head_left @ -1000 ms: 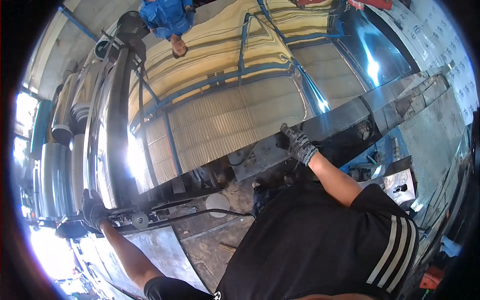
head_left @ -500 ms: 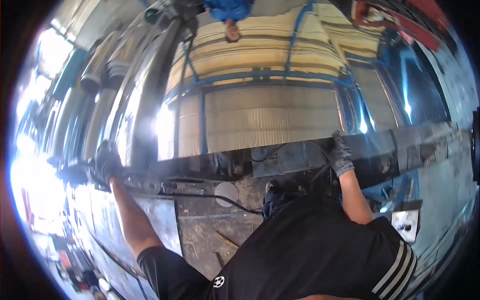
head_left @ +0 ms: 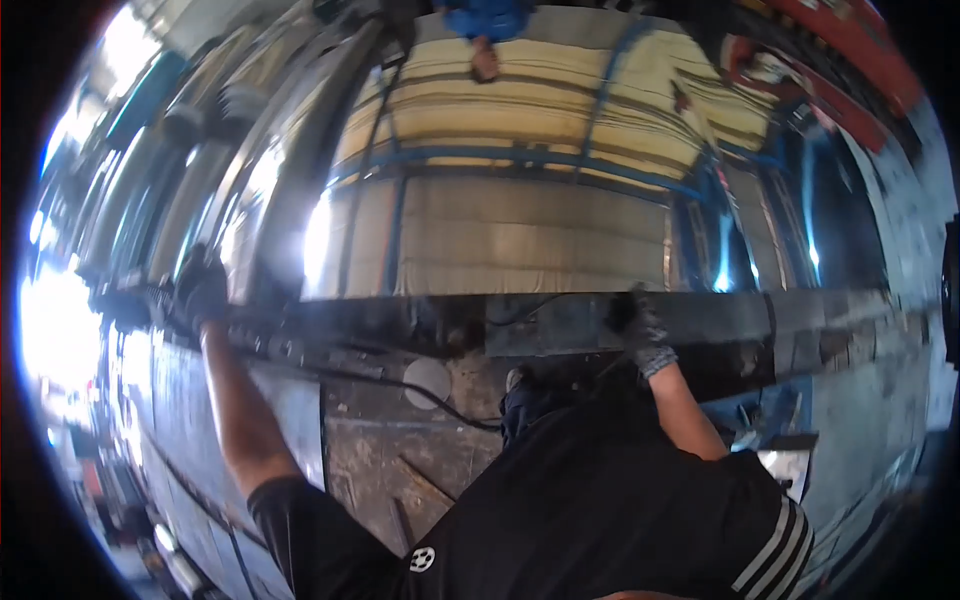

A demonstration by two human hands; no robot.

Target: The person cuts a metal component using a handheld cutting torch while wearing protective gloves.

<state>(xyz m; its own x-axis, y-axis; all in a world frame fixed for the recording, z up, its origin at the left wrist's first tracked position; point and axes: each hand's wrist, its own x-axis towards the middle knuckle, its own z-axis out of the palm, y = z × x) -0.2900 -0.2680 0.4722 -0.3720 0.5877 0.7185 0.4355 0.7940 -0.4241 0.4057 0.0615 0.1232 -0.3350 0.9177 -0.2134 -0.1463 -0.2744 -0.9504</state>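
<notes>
A large mirror-like metal sheet (head_left: pixel 520 230) lies in front of me, reflecting the roof and walls. Its near edge runs along a dark metal beam (head_left: pixel 720 312). My right hand (head_left: pixel 642 330), in a dark grey glove, is at this beam just below the sheet's edge; its fingers are too dark and blurred to read. At the left end of the beam, my left hand (head_left: pixel 203 290), also gloved, rests at a dark mechanism (head_left: pixel 135 305). Its fingers are smeared, and whether it grips a part there cannot be made out.
Shiny metal pipes (head_left: pixel 160 190) stand at the left. A black cable (head_left: pixel 380 382) crosses below the beam, near a round pale disc (head_left: pixel 428 384). Thin strips (head_left: pixel 425 480) lie on the floor. A person in blue (head_left: pixel 485 20) shows at the far edge; red machinery (head_left: pixel 810 90) is at the upper right.
The sheet's near edge, slanted before, now lies level along the beam. My right hand has moved left and off the sheet's edge. My left hand has shifted slightly up and left in view.
</notes>
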